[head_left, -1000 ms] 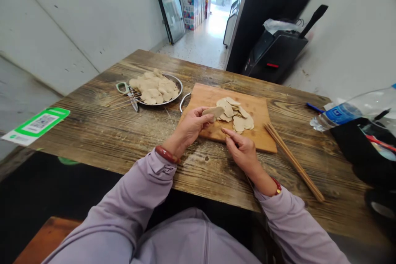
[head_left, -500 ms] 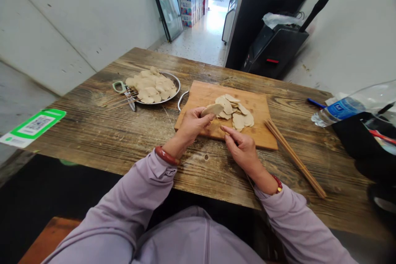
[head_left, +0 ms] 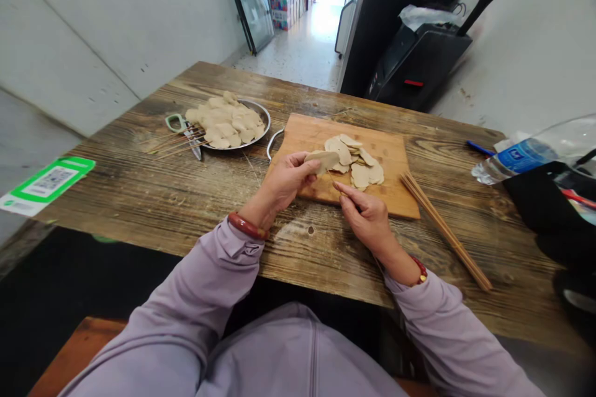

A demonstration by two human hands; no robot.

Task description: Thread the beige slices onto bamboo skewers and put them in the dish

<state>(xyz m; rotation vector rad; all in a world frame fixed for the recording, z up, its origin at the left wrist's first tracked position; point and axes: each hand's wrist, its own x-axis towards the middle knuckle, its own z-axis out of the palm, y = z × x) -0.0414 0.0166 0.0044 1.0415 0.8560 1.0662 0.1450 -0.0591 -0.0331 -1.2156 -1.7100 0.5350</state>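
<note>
Between the thumb and fingers of my left hand (head_left: 286,181) is a thin beige slice (head_left: 326,160), held above the front of the wooden cutting board (head_left: 305,130). My right hand (head_left: 365,214) pinches a thin wooden skewer (head_left: 331,176), whose tip end meets the slice's lower edge; whether it has pierced it I cannot tell. Behind my hands, a loose pile of similar slices (head_left: 365,167) lies on the board. To the right, a bundle of bare skewers (head_left: 447,232) rests partly against the board's edge.
At the left stands a metal plate (head_left: 266,118) heaped with skewered slices (head_left: 228,121). Green-handled scissors (head_left: 176,123) lie beside it. A QR-code card (head_left: 49,183) is at the table's left edge. A water bottle (head_left: 514,158) and a black holder (head_left: 535,198) occupy the right side.
The slice in my left hand has turned to show more of its flat face and sits slightly further right. My right hand still pinches the skewer. The whole view has shifted slightly.
</note>
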